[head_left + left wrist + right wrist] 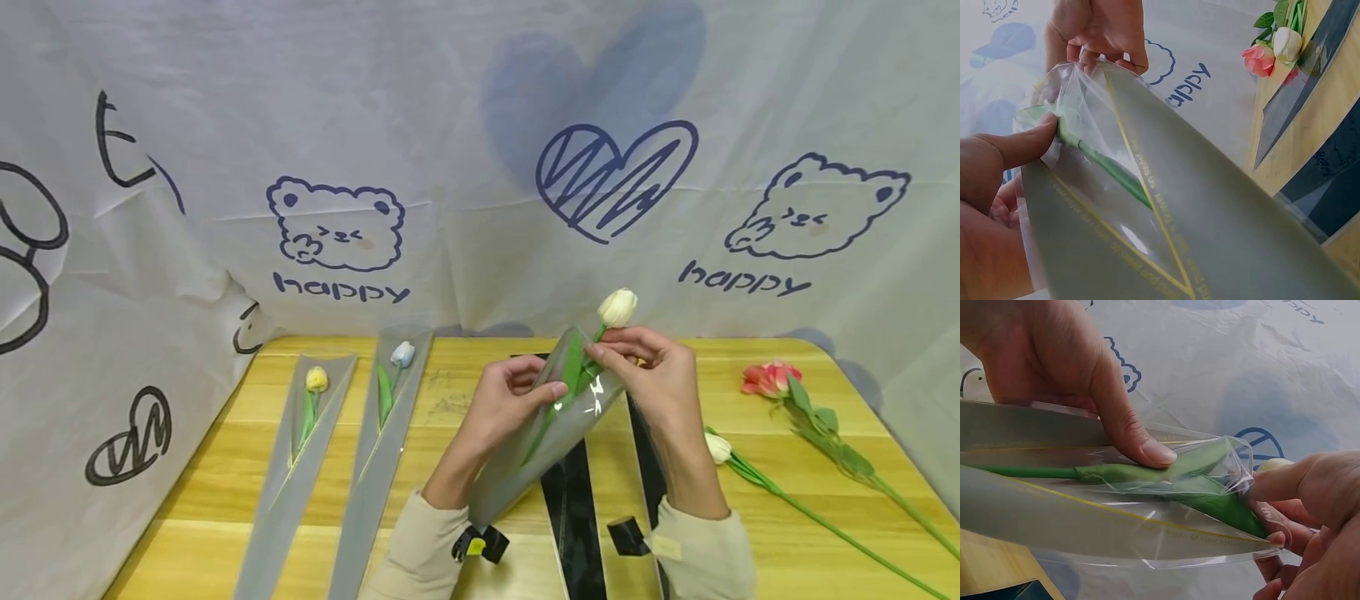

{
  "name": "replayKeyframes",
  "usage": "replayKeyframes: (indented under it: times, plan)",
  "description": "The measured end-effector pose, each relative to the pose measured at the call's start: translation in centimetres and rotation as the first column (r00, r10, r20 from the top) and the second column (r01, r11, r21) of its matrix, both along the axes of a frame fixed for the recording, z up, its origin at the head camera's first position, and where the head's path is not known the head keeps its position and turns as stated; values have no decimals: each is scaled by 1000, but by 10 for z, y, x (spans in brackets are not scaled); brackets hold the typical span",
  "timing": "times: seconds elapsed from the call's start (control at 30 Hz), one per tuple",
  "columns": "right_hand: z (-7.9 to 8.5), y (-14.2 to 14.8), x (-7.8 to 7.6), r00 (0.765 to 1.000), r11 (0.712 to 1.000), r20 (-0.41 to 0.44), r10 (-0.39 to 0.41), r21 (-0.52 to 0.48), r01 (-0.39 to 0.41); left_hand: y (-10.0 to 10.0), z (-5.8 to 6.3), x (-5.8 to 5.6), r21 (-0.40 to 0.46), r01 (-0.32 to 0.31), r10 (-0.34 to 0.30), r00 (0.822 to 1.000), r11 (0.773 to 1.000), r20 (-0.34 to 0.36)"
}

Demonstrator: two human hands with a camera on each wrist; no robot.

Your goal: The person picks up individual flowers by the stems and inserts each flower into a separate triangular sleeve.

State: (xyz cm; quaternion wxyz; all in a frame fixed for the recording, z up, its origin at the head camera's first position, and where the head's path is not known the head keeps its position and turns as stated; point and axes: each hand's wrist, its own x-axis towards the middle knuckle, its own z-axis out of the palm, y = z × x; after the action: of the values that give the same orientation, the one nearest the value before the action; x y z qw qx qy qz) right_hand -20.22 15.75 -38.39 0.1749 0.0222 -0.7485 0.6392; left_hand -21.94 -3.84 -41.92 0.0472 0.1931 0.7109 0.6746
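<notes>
A white tulip [618, 308] stands out of the top of a clear-and-grey flower sleeve [502, 479], held tilted above the table. Its green leaves [1222, 506] and stem show through the clear front, which has gold edging and print. My left hand [510, 400] grips the sleeve from the left side, thumb on the film over the stem and leaf base. At the sleeve's mouth, just below the bloom, my right hand [660, 375] pinches the film. The right wrist view shows the bloom mostly hidden behind the right fingers.
Sleeved yellow [317, 380] and light blue [402, 354] tulips lie on the left of the wooden table [442, 433]. Black-edged sleeves [573, 517] lie beneath my hands. To the right are another white tulip [717, 448] and a pink flower [771, 379]. A printed cloth hangs behind.
</notes>
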Motion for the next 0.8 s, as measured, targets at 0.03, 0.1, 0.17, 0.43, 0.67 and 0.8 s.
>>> replayKeyframes:
  times: [0.03,0.1,0.17,0.43,0.67,0.8]
  plan:
    - [1,0,0,1000,1000,3,3,-1,-3,0,0,0,-1,0,0,1000,1000,-5]
    - [1,-1,0,1000,1000,8,3,-4,-3,0,1,0,-2,1,-1,1000,1000,-5]
    - [2,-1,1,1000,1000,14,-13,-6,13,-1,1,0,5,4,-4,1000,1000,-3]
    - [-2,6,-1,996,978,87,26,-209,-7,-5,2,-1,17,41,-41,999,999,14]
    - [-2,14,1,972,936,129,195,-320,-145,-9,3,1,50,100,-102,994,994,38]
    - [-1,13,1,970,947,130,206,-275,-165,-9,4,2,59,91,-93,995,994,40]
